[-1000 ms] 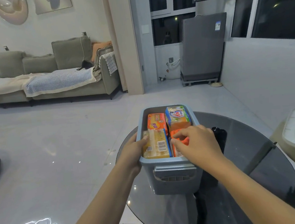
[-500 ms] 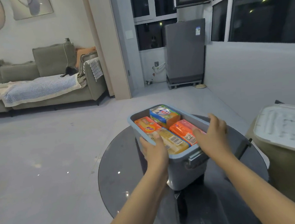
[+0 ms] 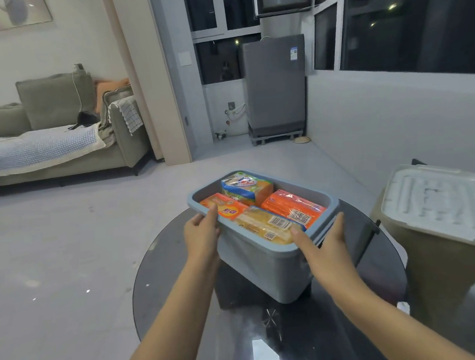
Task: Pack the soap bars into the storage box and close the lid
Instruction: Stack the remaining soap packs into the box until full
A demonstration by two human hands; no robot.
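There is just one camera, and it sits on the person's head. It looks forward and down, from close above the round glass table [image 3: 182,283] (both arms reach out from the bottom edge). The view is wide, so it also takes in the floor, a far sofa [image 3: 58,154] and dark windows.

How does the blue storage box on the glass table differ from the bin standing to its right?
The blue storage box is open, with wrapped soap bars showing inside; the tan bin is covered by a white lid. The box stands on the round glass table, while the bin stands beside it. The left hand and right hand grip the box's rim; nothing touches the bin. Both are rectangular containers.
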